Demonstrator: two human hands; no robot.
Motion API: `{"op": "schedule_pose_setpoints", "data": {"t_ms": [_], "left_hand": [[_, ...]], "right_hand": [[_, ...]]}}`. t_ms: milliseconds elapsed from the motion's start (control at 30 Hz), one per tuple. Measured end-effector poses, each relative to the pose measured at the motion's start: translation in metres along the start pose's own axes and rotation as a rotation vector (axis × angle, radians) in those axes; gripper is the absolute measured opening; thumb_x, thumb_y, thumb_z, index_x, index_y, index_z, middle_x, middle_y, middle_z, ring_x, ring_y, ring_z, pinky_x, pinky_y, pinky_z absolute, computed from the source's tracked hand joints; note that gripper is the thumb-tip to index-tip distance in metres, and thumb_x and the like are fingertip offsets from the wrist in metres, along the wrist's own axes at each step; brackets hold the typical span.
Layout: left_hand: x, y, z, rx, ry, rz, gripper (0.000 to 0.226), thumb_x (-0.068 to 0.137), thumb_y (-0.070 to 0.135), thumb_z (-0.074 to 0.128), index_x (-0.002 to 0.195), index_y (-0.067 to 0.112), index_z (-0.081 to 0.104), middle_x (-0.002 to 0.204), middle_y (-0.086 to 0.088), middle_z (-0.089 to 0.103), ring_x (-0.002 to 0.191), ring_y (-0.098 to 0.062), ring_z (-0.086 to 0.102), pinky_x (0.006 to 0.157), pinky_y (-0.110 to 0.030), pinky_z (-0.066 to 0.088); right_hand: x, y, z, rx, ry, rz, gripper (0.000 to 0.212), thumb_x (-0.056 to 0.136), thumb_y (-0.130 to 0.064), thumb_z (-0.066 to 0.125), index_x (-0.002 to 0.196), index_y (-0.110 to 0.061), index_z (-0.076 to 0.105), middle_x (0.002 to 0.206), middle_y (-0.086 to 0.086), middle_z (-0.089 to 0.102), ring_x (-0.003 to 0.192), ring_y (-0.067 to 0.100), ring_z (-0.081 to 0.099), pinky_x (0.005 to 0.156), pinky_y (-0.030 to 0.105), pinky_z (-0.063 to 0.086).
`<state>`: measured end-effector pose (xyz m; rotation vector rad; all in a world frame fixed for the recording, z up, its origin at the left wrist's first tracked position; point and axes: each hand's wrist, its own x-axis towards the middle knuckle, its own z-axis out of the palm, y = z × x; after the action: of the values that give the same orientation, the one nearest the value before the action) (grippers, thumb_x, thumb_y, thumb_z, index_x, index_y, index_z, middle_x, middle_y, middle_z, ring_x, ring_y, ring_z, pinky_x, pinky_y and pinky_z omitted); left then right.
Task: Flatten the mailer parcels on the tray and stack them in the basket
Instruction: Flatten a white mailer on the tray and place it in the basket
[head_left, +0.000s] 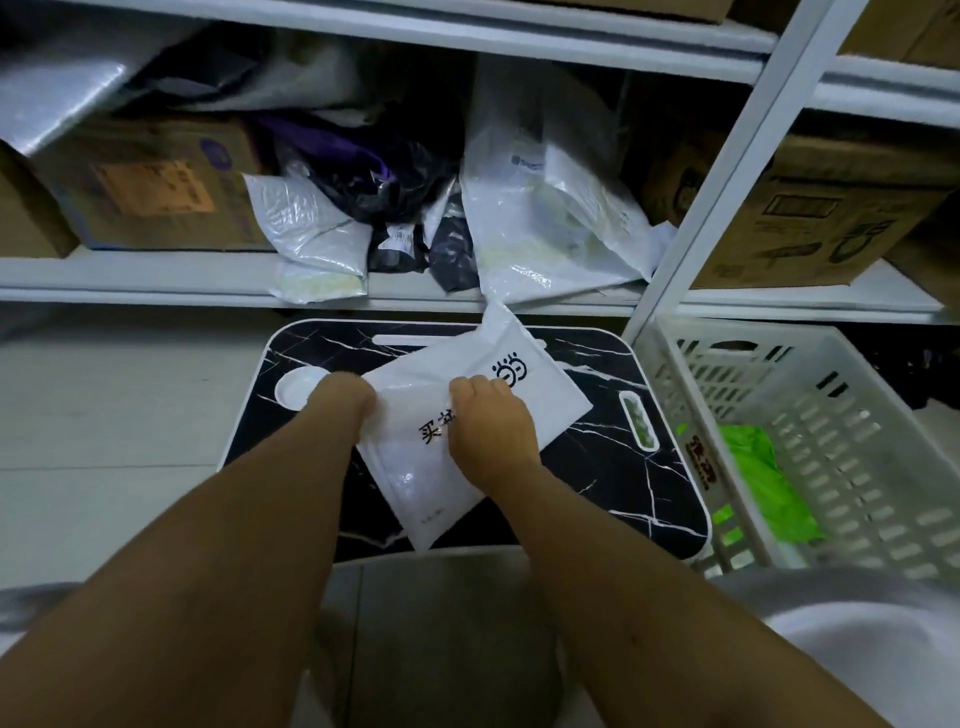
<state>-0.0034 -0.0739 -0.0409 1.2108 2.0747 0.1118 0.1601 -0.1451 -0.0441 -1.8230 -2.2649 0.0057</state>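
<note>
A white metal shelf unit (727, 171) fills the far side, its one visible level crowded with three brown cardboard boxes (156, 182) and a heap of white and black mailer bags (535, 208); their printing is too blurred to read. Below it stands one black marble-patterned tray (623, 457) with white veins, a round white recess at its left and a slot at its right edge. Just right of the tray, touching its corner, sits one white slatted plastic basket (831, 415), holding a single bright green parcel (753, 483); red lettering on the basket's near rim cannot be made out. One white mailer parcel (467, 415) lies tilted across the tray's middle, printed with black characters, partly covered, and a small smiling-face logo. The right hand (488, 426) presses on its centre, fingers curled downward. The left hand (340, 400) meets the parcel's left edge, fingertips tucked out of sight, so its grip cannot be told.
</note>
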Motion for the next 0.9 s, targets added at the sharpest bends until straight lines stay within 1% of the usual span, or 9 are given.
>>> {"op": "schedule_pose_setpoints", "data": {"t_ms": [67,133,200,267,300,467,567,767,900], "left_hand": [[0.012,-0.001,0.007,0.036,0.162,-0.019,0.044,0.095,0.009,0.045,0.138,-0.001,0.039,0.139,-0.023,0.044,0.129,-0.036,0.043,0.101,-0.038,0.038],[0.01,0.0,0.018,0.08,0.267,0.014,0.059,0.094,0.015,0.046,0.147,0.01,0.021,0.151,-0.025,0.02,0.138,-0.039,0.026,0.106,-0.042,0.034],[0.001,0.004,0.036,0.29,0.413,0.251,0.065,0.096,0.026,0.04,0.151,0.022,0.007,0.158,-0.017,-0.001,0.145,-0.037,0.004,0.112,-0.052,0.021],[-0.01,0.008,0.058,0.497,0.504,0.546,0.059,0.099,0.04,0.025,0.151,0.027,0.0,0.16,-0.01,-0.005,0.147,-0.031,-0.006,0.114,-0.057,0.006],[-0.01,0.007,0.064,0.557,0.492,0.611,0.057,0.1,0.043,0.019,0.151,0.027,-0.002,0.16,-0.008,-0.006,0.147,-0.028,-0.008,0.115,-0.057,0.003],[0.004,-0.015,0.087,0.645,0.362,0.664,0.056,0.1,0.045,0.008,0.151,0.028,-0.008,0.159,-0.005,-0.015,0.146,-0.024,-0.013,0.116,-0.054,0.001],[0.008,-0.027,0.099,0.685,0.334,0.663,0.057,0.099,0.045,0.004,0.15,0.025,-0.014,0.157,-0.005,-0.021,0.145,-0.025,-0.018,0.116,-0.055,-0.001],[0.011,-0.027,0.104,0.679,0.251,0.628,0.057,0.099,0.045,0.004,0.149,0.026,-0.017,0.157,-0.004,-0.024,0.145,-0.024,-0.02,0.116,-0.054,-0.001],[0.012,-0.023,0.098,0.672,0.209,0.626,0.056,0.1,0.044,0.006,0.151,0.026,-0.009,0.159,-0.004,-0.014,0.147,-0.024,-0.011,0.116,-0.055,0.001]], "right_hand": [[0.006,0.01,0.013,-0.063,-0.035,0.037,0.03,0.093,-0.025,0.046,0.123,-0.019,0.048,0.127,0.005,0.052,0.114,0.025,0.047,0.09,0.038,0.042],[0.008,0.017,0.024,-0.103,-0.104,0.057,0.04,0.097,-0.035,0.045,0.135,-0.023,0.041,0.149,0.007,0.036,0.136,0.028,0.032,0.107,0.048,0.032],[0.012,0.021,0.031,-0.116,-0.159,0.053,0.05,0.101,-0.042,0.034,0.147,-0.026,0.024,0.16,0.006,0.014,0.148,0.029,0.011,0.115,0.054,0.017],[0.016,0.021,0.035,-0.123,-0.173,0.033,0.056,0.102,-0.045,0.026,0.152,-0.028,0.01,0.162,0.005,0.001,0.149,0.028,-0.002,0.117,0.056,0.007],[0.018,0.02,0.038,-0.129,-0.187,0.016,0.057,0.103,-0.046,0.025,0.153,-0.028,0.005,0.163,0.004,-0.003,0.149,0.027,-0.005,0.117,0.056,0.005],[0.004,0.035,0.064,-0.143,-0.332,0.023,0.059,0.099,-0.054,0.004,0.152,-0.033,-0.01,0.162,0.002,-0.014,0.148,0.027,-0.016,0.116,0.059,-0.002],[0.002,0.036,0.074,-0.159,-0.329,0.011,0.062,0.093,-0.055,-0.009,0.151,-0.034,-0.014,0.161,0.002,-0.018,0.147,0.029,-0.019,0.115,0.061,-0.003],[0.003,0.037,0.075,-0.136,-0.347,0.01,0.056,0.101,-0.052,0.006,0.152,-0.036,-0.01,0.162,0.001,-0.013,0.147,0.028,-0.016,0.115,0.06,-0.004],[0.008,0.036,0.074,-0.122,-0.296,0.013,0.055,0.102,-0.05,0.012,0.154,-0.033,0.006,0.162,0.001,0.009,0.148,0.029,0.005,0.113,0.057,0.009]]}}
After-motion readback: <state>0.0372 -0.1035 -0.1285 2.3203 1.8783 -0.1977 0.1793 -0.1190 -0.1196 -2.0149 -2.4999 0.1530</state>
